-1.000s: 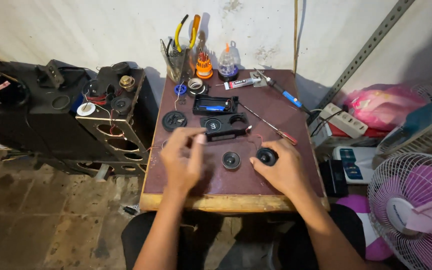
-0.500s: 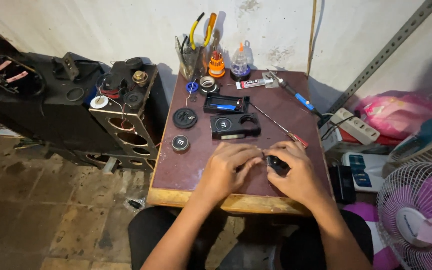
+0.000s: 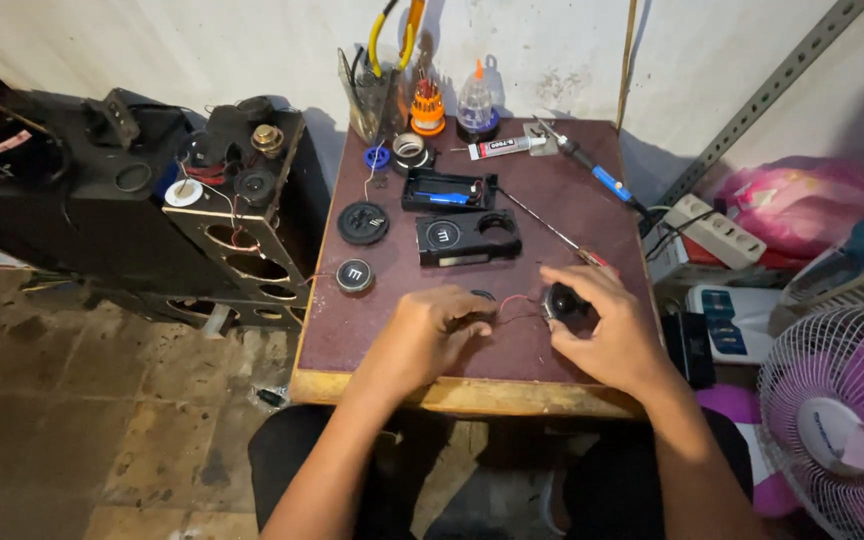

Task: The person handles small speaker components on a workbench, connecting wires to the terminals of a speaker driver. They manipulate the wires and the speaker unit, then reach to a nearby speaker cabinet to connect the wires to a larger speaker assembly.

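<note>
While the right hand [image 3: 602, 335] cups a round black speaker [image 3: 564, 303], left hand [image 3: 430, 335] fingers pinch its thin red wire [image 3: 512, 300].

A black round speaker [image 3: 564, 303] with red and black wires [image 3: 514, 308] lies on the dark red table [image 3: 372, 330]

The left hand [image 3: 430, 338] covers whatever lies beneath its fingers — only a dark rim shows at the knuckles. The right hand [image 3: 602, 330] hides most of the small round speaker [image 3: 564, 303] (its lower half cannot be seen). The red wire [image 3: 514, 300] vanishes under both hands. The fan [image 3: 837, 420] is cut off by the right edge; the black speaker cabinet [image 3: 62, 200] by the left.
</note>
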